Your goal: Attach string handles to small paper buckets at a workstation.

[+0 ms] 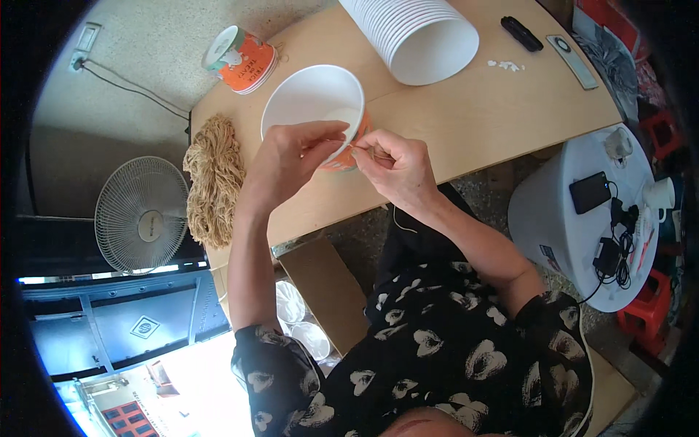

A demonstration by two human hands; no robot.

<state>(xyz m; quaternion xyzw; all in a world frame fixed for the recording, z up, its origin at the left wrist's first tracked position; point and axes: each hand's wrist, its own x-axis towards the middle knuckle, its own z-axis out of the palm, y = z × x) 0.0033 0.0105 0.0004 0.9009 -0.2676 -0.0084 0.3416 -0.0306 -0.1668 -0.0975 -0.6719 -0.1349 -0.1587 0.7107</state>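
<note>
A large paper bucket (309,91), white inside and orange outside, stands on the table in front of me with its opening tilted toward me. Both my hands meet at its near right rim. My left hand (291,160) has thumb and fingers closed together over the rim; what lies between the fingertips is too small to make out. In a pinch just outside the rim, my right hand (400,167) grips a thin tan string (379,154). A thick hank of tan string (215,182) hangs over the table's left edge.
Stacked orange-and-green paper buckets (244,62) stand at the back left, nested white buckets (419,40) at the back. White scraps (506,65), a black object (521,33) and a metal strip (571,62) lie to the right. A fan (142,215) is left, a cardboard box (324,291) below.
</note>
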